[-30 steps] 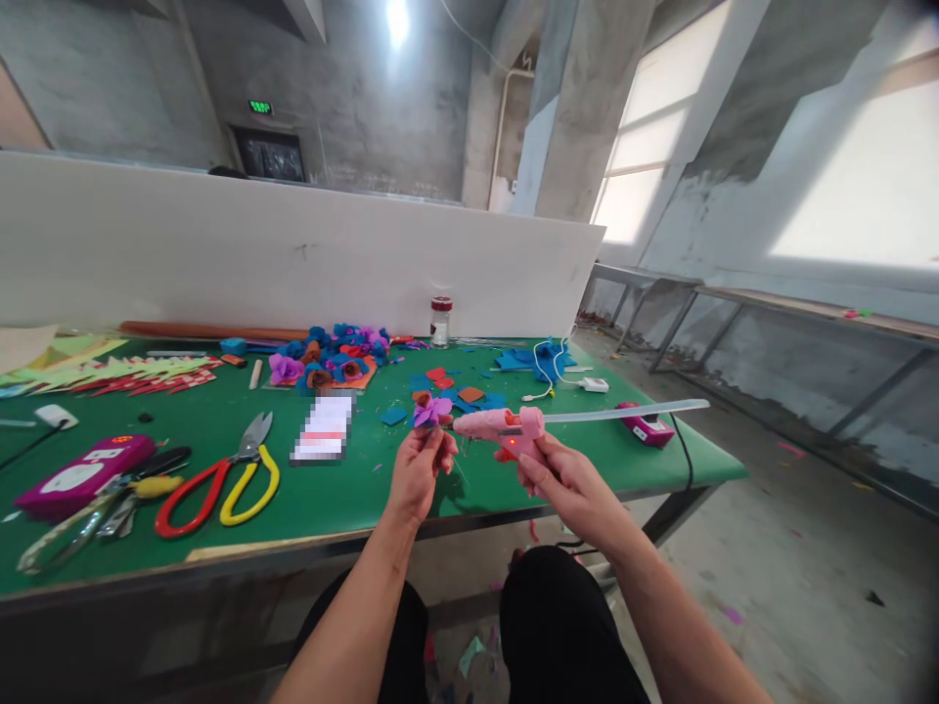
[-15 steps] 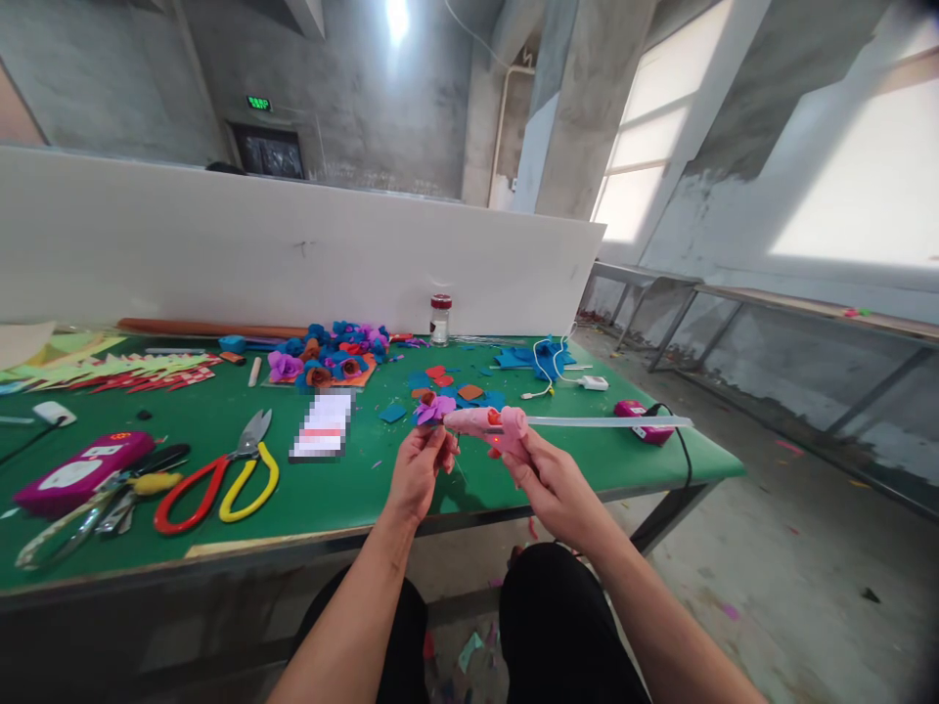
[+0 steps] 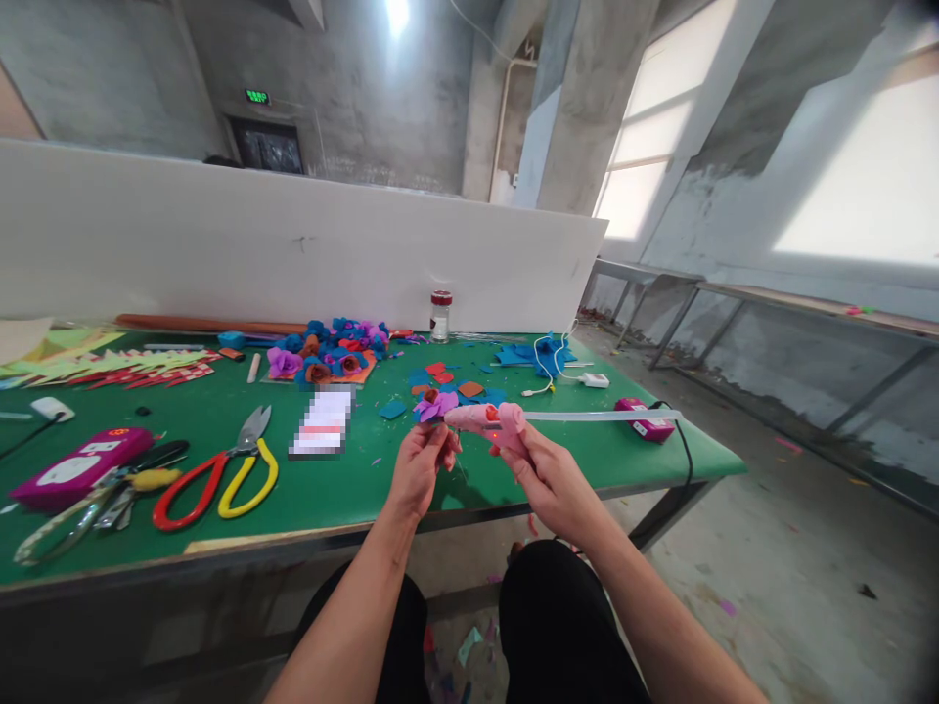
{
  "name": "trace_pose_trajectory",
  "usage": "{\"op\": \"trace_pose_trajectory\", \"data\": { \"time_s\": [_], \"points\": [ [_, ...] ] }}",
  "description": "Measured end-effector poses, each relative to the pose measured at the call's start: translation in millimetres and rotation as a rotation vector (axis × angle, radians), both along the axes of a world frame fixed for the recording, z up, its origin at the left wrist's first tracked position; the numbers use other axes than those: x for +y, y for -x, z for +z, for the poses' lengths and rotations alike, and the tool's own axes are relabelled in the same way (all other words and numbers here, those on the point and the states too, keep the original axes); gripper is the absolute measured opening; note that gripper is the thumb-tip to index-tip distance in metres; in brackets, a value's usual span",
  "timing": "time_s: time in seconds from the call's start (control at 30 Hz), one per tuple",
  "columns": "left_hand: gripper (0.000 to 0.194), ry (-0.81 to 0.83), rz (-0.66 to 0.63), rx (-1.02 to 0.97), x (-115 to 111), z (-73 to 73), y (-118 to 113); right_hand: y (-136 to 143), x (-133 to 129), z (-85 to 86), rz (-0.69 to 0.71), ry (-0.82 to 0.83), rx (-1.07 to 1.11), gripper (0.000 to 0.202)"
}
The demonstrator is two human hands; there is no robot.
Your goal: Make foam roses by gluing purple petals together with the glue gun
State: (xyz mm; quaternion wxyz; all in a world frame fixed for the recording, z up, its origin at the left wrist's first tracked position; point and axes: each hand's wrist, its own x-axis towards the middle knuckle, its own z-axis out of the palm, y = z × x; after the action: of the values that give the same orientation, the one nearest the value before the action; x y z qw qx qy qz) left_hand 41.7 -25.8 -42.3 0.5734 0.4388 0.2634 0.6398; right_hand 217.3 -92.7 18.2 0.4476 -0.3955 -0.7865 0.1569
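Note:
In the head view, my left hand (image 3: pixel 420 469) is closed on a small paper flower (image 3: pixel 437 404) with purple and blue petals and a brown centre. My right hand (image 3: pixel 547 474) grips a pink glue gun (image 3: pixel 485 421), its nozzle pointing left at the flower's base. From the gun's back a long clear glue stick (image 3: pixel 602 417) reaches to the right. Whether the nozzle touches the paper is too small to tell. Blue, red and brown paper pieces (image 3: pixel 469 389) lie just behind the flower.
On the green table (image 3: pixel 323 499) are red-and-yellow-handled scissors (image 3: pixel 245 455), a pile of paper flowers (image 3: pixel 344 352), a blurred white rectangle (image 3: pixel 323 422), a red-lidded jar (image 3: pixel 440 318), a white charger (image 3: pixel 594 380) and magenta boxes (image 3: pixel 84 469). A white panel (image 3: pixel 293 235) stands behind.
The glue gun's rear and the glue stick have shifted up slightly. My left hand keeps its hold on the flower almost unmoved.

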Motion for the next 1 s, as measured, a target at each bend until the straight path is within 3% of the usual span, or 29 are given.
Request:
{"op": "trace_pose_trajectory", "data": {
  "time_s": [1.0],
  "points": [
    [0.024,-0.006,-0.018,-0.009,-0.5,0.4,-1.5,-0.1,-0.5,1.7,-0.029,0.000,-0.051,0.041]
  ]
}}
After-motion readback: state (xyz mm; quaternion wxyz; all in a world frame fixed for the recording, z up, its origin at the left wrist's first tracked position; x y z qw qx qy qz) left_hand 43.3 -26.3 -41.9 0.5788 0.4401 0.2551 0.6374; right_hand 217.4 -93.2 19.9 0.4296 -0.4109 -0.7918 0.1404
